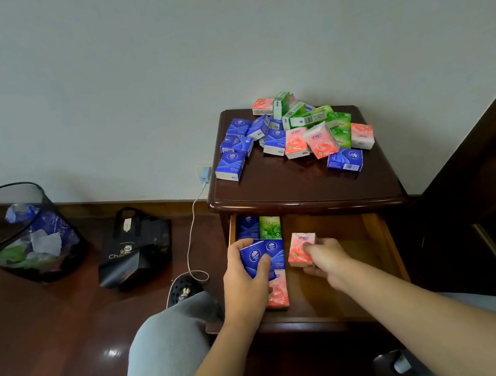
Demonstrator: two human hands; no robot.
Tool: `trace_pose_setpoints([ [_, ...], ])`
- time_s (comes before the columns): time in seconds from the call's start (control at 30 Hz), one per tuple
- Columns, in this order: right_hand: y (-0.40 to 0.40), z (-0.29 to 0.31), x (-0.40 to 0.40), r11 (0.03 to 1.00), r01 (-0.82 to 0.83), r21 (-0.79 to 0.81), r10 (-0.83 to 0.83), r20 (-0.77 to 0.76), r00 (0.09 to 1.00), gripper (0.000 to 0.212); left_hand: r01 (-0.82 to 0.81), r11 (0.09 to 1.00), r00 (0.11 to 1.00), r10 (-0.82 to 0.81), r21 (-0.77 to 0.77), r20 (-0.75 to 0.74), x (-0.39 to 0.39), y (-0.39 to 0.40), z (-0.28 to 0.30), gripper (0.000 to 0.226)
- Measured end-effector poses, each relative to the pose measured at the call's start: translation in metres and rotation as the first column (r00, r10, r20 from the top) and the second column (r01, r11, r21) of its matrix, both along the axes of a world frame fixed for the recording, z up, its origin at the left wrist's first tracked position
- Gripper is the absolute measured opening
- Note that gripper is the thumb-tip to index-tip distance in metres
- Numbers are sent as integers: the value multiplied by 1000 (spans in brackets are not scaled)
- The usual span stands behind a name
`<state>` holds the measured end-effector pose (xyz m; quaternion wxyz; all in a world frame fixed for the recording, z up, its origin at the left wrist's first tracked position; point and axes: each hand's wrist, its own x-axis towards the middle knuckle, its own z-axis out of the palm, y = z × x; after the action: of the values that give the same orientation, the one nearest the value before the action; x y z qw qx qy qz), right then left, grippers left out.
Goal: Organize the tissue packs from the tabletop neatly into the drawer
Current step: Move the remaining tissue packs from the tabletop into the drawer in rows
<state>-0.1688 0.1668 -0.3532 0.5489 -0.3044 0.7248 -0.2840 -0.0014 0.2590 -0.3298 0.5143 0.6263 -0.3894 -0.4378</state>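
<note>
A dark wooden nightstand (pixel 297 187) carries a loose pile of several blue, green and pink tissue packs (pixel 296 133) on its top. Below it the drawer (pixel 385 242) stands pulled out. Along the drawer's left side lie a blue pack (pixel 247 227), a green pack (pixel 269 226), another blue pack (pixel 276 252) and a pink pack (pixel 279 292). My left hand (pixel 244 287) grips a blue tissue pack (pixel 255 258) over that left row. My right hand (pixel 327 259) holds a pink tissue pack (pixel 300 249) over the drawer's middle.
A black mesh waste bin (pixel 20 232) with wrappers stands on the floor at left, next to a black tote bag (pixel 135 248). A white charger cable (pixel 191 227) hangs from a wall socket beside the nightstand. My knees in grey trousers (pixel 169 342) are close to the drawer front.
</note>
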Motion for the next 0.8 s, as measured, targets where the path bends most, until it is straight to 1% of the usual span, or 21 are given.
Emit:
trace_pose_setpoints([
  [0.03, -4, -4, 3, 1000, 16, -14, -17, -3, 1000, 23, -8, 1000, 1000, 8, -1, -11, 1, 0, -1, 36],
  [0.1, -10, -10, 7, 997, 57, -53, -60, -68, 996, 21, -22, 1000, 999, 22, -1, -28, 2, -1, -2, 32],
  [0.17, -15, -14, 9, 992, 97, -84, -110, -154, 982, 28, -28, 1000, 998, 28, 6, -54, 3, -2, -3, 31],
  [0.23, -18, -17, 10, 990, 96, -107, -121, -257, 959, 38, -33, 999, 996, 34, 14, -79, 4, -2, -4, 34],
  [0.27, -20, -19, 10, 990, 80, -114, -111, -304, 946, 39, -34, 999, 996, 36, 17, -79, 4, -3, -5, 36],
  [0.33, -23, -21, 11, 989, 72, -128, -111, -331, 937, 37, -33, 999, 998, 34, 18, -59, 4, -3, -6, 44],
  [0.43, -23, -21, 13, 990, 57, -126, -93, -302, 949, 33, -33, 999, 999, 34, 19, -35, 4, -4, -7, 54],
  [0.5, -22, -19, 12, 992, 41, -123, -74, -272, 959, 31, -35, 999, 999, 36, 17, -39, 4, -4, -7, 53],
  [0.6, -18, -12, 5, 992, 29, -123, -57, -233, 971, 31, -65, 998, 996, 66, 18, -61, 4, -6, -5, 40],
  [0.7, -9, 6, -4, 980, -4, -199, -44, -234, 971, 20, -89, 994, 992, 94, 56, -89, 2, -10, -3, 27],
  [0.73, -5, 13, -7, 975, -49, -218, 5, -198, 980, 17, -83, 994, 992, 89, 69, -91, 1, -12, -2, 24],
  [0.8, 5, 29, -12, 959, -183, -216, 174, -61, 983, 16, -55, 995, 993, 63, 79, -98, -6, -16, 2, 21],
])
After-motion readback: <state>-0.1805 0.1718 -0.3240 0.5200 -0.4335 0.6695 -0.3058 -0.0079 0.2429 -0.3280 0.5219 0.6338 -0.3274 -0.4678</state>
